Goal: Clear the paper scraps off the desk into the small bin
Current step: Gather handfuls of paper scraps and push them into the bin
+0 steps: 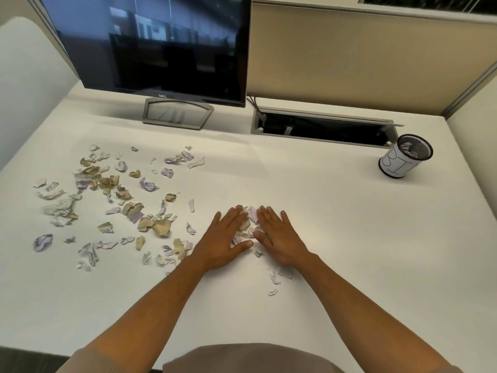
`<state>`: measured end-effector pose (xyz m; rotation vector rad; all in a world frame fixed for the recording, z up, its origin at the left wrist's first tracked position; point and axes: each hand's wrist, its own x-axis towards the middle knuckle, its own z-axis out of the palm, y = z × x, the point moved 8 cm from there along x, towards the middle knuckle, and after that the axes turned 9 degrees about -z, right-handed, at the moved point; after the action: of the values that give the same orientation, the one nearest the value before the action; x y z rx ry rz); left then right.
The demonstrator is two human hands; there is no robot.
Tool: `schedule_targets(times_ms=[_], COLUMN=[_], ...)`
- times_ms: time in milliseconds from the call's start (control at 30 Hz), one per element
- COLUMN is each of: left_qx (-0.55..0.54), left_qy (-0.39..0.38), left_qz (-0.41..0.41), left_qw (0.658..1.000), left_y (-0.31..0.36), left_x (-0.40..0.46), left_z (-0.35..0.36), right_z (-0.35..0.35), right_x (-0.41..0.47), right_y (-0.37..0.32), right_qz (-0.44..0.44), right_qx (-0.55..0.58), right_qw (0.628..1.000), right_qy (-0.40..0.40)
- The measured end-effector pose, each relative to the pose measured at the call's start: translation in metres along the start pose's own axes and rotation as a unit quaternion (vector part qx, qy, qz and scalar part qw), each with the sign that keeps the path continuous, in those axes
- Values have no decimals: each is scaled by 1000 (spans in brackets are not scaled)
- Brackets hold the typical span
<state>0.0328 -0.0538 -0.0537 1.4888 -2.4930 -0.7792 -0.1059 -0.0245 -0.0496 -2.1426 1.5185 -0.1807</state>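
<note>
Both hands, left hand (227, 235) and right hand (279, 238), lie flat, fingers together, corralling a small pile of paper scraps (248, 227) mid-desk; light, crumpled, they need scooping from beneath toward the far-right mesh bin (406, 157).

At the frame's centre, the left hand (224, 239) and the right hand (279, 238) lie flat on the white tabletop (322, 224), a small pile of scraps (248, 224) between them. More paper scraps (113, 203) lie at left; the small bin (404, 158) stands at right.

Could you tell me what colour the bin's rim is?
Black, on a black mesh bin wrapped in white paper; head view.
</note>
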Motion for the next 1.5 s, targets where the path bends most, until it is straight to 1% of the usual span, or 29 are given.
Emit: schedule_targets(times_ms=[67, 167, 200, 267, 400, 533, 700, 833, 900, 933, 1000, 1067, 1167, 1233, 1367, 1433, 1500], left_qx=[-23, -13, -4, 6, 17, 20, 37, 2, -22, -29, -22, 1, 62, 94, 97, 96, 108], left_qy=[16, 88, 107, 119, 109, 99, 89, 82, 59, 34, -34, -95, -150, -154, -130, -139, -151], left_qz=[7, -16, -30, -59, -100, -108, -104, -90, -69, -60, -44, -26, 0, 20, 41, 49, 54], left_qw=[1000, 996, 994, 991, 989, 989, 990, 993, 996, 997, 998, 995, 987, 983, 986, 984, 981], left_y=[1, -8, -11, -16, -19, -18, -19, -20, -18, -18, -16, -10, -4, -3, -7, -7, -6], left_x=[-7, -23, -29, -38, -42, -40, -39, -37, -32, -27, -15, 0, 17, 21, 12, 3, -4], left_z=[-8, -20, -20, -13, 0, 2, 5, 4, 1, -2, -6, -11, -11, -8, -10, -15, -23], right_z=[-11, -22, -19, -3, 31, 38, 30, 18, 6, 0, -11, -16, -16, -12, -3, -3, -10], right_x=[-12, -49, -63, -85, -99, -76, -37, -19, -15, -12, -5, 5, 18, 21, 9, 0, -9], right_y=[5, 20, 25, 27, 5, -16, -18, -14, -9, -7, -4, -3, -6, -8, -8, -10, -9], right_qz=[9, 68, 93, 128, 134, 128, 126, 88, 68, 61, 46, 30, -2, -18, -34, -40, -23], right_qx=[52, 54, 47, 29, -58, -89, -77, -23, 4, 5, 5, 23, 0, -30, -61, -60, -35], right_qw=[998, 990, 987, 985, 987, 985, 985, 988, 987, 988, 991, 996, 1000, 999, 995, 994, 996], right_qy=[36, 113, 124, 111, 68, 69, 94, 129, 143, 144, 126, 75, -1, -36, -69, -77, -76])
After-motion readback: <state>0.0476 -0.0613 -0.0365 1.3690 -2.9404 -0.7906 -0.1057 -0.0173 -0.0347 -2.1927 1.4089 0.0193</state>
